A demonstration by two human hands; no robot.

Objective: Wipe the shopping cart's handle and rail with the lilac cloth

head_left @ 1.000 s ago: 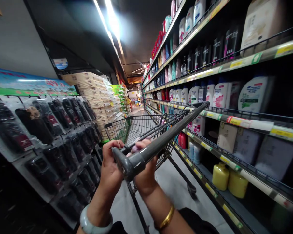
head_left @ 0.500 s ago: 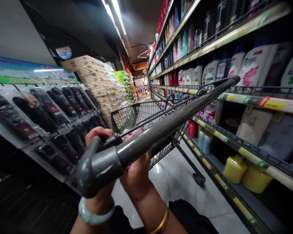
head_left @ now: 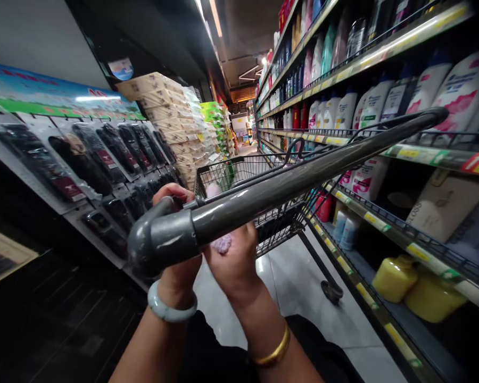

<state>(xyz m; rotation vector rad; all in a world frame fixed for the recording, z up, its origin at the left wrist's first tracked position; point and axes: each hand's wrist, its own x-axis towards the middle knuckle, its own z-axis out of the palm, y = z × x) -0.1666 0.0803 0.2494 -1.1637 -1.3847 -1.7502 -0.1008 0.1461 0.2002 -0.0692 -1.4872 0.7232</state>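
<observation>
The grey bar handle of a shopping cart crosses in front of me at a slant and covers parts of both hands. Behind its left corner piece is my left hand, wearing a pale stone bangle; its visible fingers are curled, and what they grip is hidden. My right hand, with a gold bangle at the wrist, is closed below the bar. A lilac, nubby cloth-like piece shows at its inner side. Beyond the bar is the black wire basket, with a pale pinkish thing at its near left.
Shelves of shampoo bottles run along the right, with yellow jars low down. On the left hang dark packaged goods on a rack, then stacked cartons. A cart wheel stands on the tiled floor near the right shelf.
The view has shifted, so shelves and cart sit farther right. My right hand has risen slightly against the bar, and more of the lilac piece shows beside it. Both hands stay closed.
</observation>
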